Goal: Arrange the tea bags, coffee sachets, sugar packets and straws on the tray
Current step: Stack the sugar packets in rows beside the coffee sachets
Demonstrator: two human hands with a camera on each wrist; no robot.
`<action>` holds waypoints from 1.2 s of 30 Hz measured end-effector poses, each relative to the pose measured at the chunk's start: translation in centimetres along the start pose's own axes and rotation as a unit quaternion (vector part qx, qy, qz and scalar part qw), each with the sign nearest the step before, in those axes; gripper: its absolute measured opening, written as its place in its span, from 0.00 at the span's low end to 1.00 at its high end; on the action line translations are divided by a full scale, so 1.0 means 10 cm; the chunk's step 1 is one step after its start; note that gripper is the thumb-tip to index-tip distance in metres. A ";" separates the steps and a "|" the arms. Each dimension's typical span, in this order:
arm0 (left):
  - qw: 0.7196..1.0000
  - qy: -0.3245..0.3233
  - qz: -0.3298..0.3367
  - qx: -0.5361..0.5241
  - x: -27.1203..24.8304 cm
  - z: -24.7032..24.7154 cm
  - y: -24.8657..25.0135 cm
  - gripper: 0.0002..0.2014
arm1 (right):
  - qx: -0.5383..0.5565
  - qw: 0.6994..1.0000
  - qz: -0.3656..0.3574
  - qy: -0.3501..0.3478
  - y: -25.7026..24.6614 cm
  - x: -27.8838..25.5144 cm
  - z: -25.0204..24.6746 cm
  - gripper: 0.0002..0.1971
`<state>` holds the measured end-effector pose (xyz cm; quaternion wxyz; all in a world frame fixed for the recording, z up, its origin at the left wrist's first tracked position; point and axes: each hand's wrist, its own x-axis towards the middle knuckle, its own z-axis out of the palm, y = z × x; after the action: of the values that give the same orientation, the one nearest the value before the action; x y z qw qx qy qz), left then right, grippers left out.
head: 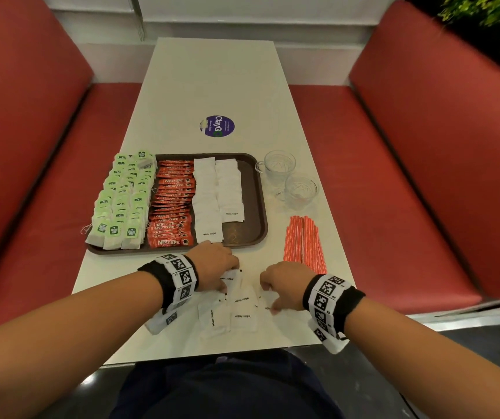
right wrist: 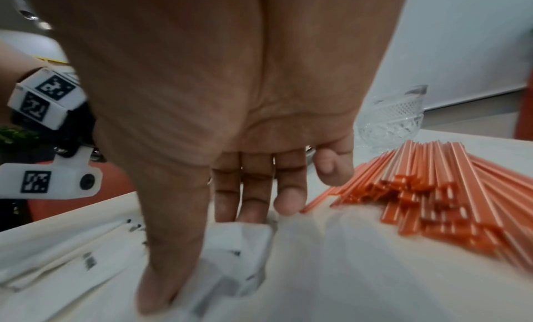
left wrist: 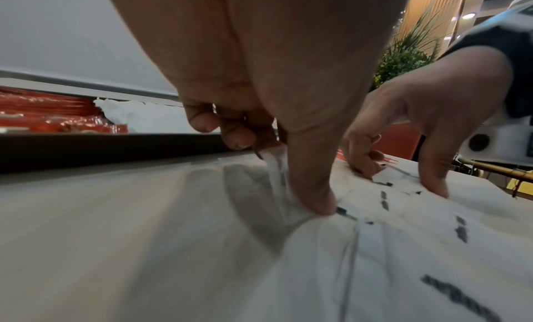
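A brown tray (head: pixel 250 213) holds green-tagged tea bags (head: pixel 122 201) on the left, red coffee sachets (head: pixel 171 204) in the middle and two columns of white sugar packets (head: pixel 215 192) on the right. Several loose sugar packets (head: pixel 236 309) lie on the table in front of it. My left hand (head: pixel 227 282) pinches one packet (left wrist: pixel 277 162) between thumb and fingers, its edge raised off the table. My right hand (head: pixel 270 297) pinches another packet (right wrist: pixel 239 245), thumb in front and fingers behind. Red striped straws (head: pixel 303 240) lie in a bundle to the right of the tray.
Two glass cups (head: pixel 279 164) (head: pixel 300 189) stand beside the tray's right rim, behind the straws. A round blue sticker (head: pixel 217 126) marks the table's middle. Red benches (head: pixel 46 192) (head: pixel 393 176) flank the narrow table. The tray's front right corner is bare.
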<state>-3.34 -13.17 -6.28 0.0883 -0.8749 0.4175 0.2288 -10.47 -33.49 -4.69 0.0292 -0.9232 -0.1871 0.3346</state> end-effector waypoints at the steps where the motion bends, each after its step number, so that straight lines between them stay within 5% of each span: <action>1: 1.000 -0.005 -0.001 0.006 0.01 -0.01 0.00 0.26 | 0.006 1.000 0.001 0.002 0.00 0.02 -0.01 0.22; 11: 0.988 0.104 -0.032 -0.105 -0.08 -0.06 -0.21 0.10 | 0.012 0.998 0.008 0.058 -0.01 0.19 -0.09 0.07; 16: 0.962 0.173 -0.082 -0.193 -0.12 -0.16 -0.37 0.04 | 0.119 0.984 0.002 0.130 0.01 0.22 -0.27 0.05; 22: 0.904 0.260 -0.119 -0.317 -0.09 -0.22 -0.42 0.09 | 0.278 0.939 -0.007 0.204 0.03 0.38 -0.45 0.11; 25: 0.897 0.249 -0.109 -0.348 -0.06 -0.26 -0.41 0.06 | 0.309 0.919 -0.027 0.242 0.01 0.49 -0.50 0.18; 30: 0.908 0.212 -0.103 -0.347 -0.03 -0.32 -0.48 0.10 | 0.348 0.894 -0.024 0.281 0.07 0.68 -0.57 0.07; 36: 0.906 0.245 -0.140 -0.315 0.14 -0.40 -0.65 0.07 | 0.318 0.911 0.009 0.264 0.13 0.79 -0.65 0.07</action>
<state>3.75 -11.32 -3.67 -0.2656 -0.9353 0.2053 0.1121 -0.41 -31.35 -4.64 0.3663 -0.9214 -0.0480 0.1208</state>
